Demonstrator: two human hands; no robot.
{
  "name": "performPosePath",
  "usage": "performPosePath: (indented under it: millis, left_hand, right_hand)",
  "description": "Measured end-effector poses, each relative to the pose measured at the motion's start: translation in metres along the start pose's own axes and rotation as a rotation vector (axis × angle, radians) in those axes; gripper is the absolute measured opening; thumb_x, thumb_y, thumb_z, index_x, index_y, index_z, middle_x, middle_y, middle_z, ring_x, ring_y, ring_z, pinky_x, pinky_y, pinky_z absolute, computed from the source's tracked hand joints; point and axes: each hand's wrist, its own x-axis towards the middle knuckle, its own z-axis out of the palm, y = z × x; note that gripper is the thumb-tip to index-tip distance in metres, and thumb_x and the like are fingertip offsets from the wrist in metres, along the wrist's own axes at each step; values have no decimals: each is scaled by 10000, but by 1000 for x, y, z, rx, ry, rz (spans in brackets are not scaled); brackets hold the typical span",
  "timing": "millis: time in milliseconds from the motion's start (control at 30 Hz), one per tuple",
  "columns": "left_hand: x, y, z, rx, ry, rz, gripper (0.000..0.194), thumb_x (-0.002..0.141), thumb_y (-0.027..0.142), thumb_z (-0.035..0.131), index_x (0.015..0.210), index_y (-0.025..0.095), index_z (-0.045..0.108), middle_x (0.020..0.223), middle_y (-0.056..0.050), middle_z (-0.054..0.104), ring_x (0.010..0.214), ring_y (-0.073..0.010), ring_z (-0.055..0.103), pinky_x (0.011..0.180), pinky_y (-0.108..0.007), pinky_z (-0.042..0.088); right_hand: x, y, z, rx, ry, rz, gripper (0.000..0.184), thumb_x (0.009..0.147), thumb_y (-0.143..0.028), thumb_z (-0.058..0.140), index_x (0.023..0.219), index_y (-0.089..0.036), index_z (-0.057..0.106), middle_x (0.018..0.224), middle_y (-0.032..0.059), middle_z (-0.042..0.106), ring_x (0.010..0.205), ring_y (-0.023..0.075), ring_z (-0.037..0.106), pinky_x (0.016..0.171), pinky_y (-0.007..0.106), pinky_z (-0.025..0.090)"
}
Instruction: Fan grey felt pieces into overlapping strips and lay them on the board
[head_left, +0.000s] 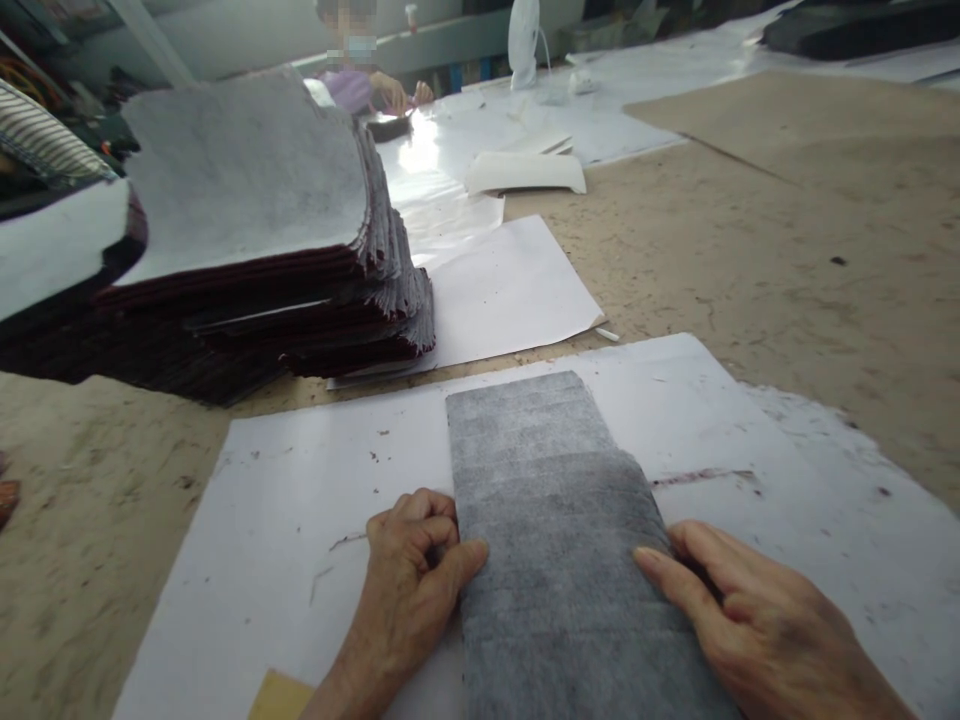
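A long grey fibrous sheet (555,520) lies over white paper (300,520) in front of me, its lower end running out of view. My left hand (416,570) grips its left edge, thumb on top and fingers curled at the side. On the opposite edge, my right hand (742,600) pinches the sheet, thumb above and fingertips hidden beneath. Beyond it to the left rises a tall stack of similar grey sheets (247,190) with dark reddish undersides and frayed right edges.
A yellow piece (277,697) lies by my left forearm. White sheets (510,290) and curved white pieces (525,173) lie farther back on the brown table (750,260). A person (356,90) works at the far side. A dark bundle (855,30) sits at back right.
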Motion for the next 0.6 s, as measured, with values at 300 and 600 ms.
performPosePath:
  millis: [300, 600]
  left_hand:
    - [1, 1, -1, 28, -6, -13, 344, 716, 292, 564, 407, 186, 457, 723, -5, 563, 724, -170, 536, 690, -349, 458]
    - [1, -1, 0, 25, -13, -8, 360, 728, 307, 547, 401, 183, 460, 713, -10, 537, 717, -170, 516, 672, -341, 447]
  right_hand:
    - [2, -1, 0, 18, -33, 31, 345, 741, -468, 436, 496, -234, 369, 485, -9, 461, 446, 142, 472, 413, 264, 343]
    - [5, -4, -2, 45, -87, 100, 350, 712, -490, 441, 486, -230, 376, 468, -10, 450, 440, 139, 447, 416, 260, 328]
